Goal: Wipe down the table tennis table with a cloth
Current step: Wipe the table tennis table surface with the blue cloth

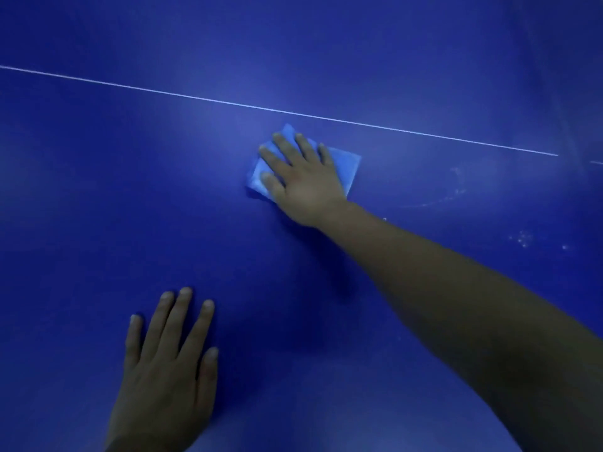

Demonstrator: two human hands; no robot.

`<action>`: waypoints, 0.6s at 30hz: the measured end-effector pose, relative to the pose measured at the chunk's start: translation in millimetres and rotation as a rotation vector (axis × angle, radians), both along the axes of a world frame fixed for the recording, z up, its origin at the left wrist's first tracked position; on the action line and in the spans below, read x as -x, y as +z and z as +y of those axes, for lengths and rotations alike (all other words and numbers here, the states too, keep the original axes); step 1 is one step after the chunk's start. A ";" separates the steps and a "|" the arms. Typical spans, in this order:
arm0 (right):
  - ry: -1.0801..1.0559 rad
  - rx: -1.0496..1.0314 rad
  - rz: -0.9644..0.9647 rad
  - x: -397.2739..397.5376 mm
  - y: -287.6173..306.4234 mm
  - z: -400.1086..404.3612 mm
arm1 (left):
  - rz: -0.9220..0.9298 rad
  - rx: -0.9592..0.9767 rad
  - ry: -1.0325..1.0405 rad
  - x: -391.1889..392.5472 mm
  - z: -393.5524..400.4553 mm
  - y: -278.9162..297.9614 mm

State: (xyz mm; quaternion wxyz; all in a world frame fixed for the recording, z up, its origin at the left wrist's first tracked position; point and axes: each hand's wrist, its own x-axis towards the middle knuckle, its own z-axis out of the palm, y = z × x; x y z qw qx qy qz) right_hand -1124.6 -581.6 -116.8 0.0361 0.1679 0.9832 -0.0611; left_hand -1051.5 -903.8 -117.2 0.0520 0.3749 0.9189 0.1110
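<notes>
The dark blue table tennis table (98, 190) fills the whole head view. A folded light blue cloth (346, 164) lies flat on it just below the thin white centre line (195, 96). My right hand (303, 177) presses on the cloth with straight, spread fingers, the arm reaching in from the lower right. My left hand (166, 370) rests flat on the table surface at the lower left, fingers straight and holding nothing.
Faint whitish smears and specks (522, 238) mark the table surface to the right of the cloth. A darker vertical band at the far right (574, 125) crosses the white line; what it is cannot be told.
</notes>
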 end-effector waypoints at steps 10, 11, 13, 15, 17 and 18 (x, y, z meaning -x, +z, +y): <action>-0.896 -0.041 0.051 -116.7 15.1 149.1 | -0.045 0.043 0.010 0.3 2.8 7.9; -0.740 -0.076 0.050 -113.4 9.1 123.6 | -0.048 0.049 0.010 0.2 2.4 7.9; -0.348 -0.105 0.033 -110.8 -0.4 71.9 | -0.054 0.054 0.007 -0.6 2.4 7.8; -0.120 -0.097 0.006 -103.5 -0.6 65.3 | -0.047 0.054 0.005 0.7 3.4 7.6; -0.194 -0.109 0.007 -90.5 7.1 104.2 | -0.044 0.049 0.003 1.1 2.5 5.8; -0.289 -0.110 0.014 -85.1 10.8 126.8 | -0.038 0.042 0.007 1.4 2.3 6.0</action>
